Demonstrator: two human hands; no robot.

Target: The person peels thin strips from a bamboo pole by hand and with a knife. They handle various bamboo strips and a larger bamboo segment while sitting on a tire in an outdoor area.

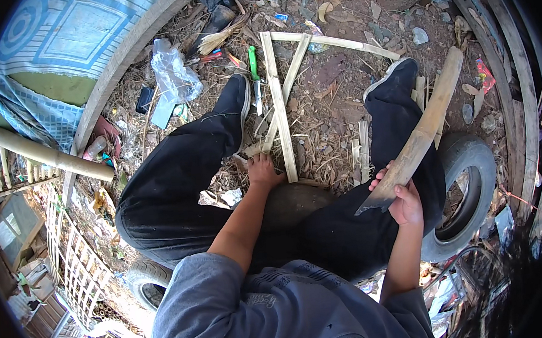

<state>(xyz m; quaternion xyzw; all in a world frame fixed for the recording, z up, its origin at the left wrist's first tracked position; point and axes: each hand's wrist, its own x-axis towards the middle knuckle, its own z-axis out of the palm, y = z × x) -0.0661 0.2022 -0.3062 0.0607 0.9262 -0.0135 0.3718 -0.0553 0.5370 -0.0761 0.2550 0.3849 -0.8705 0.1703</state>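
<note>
My right hand (406, 205) grips the lower end of a long, thick piece of split bamboo (428, 128), its fingers and thumb on opposite sides. The piece slants up and away to the right over my right leg, with a jagged near end. My left hand (265, 171) is low between my legs, fingers curled near the ground by the lower end of a slanting bamboo strip (290, 80); what they hold, if anything, is hidden. Just right of that hand, an upright pale bamboo strip (277, 106) crosses the slanting one. Another strip (337, 42) stretches right from its top.
A green-handled knife (254, 69) lies beside my left shoe. Tires (487, 166) flank me. Short bamboo strips (364, 153) lie by my right leg. Plastic litter (173, 75), a bamboo pole (43, 150) and a bamboo lattice (76, 258) are at left; planks (523, 88) line the right.
</note>
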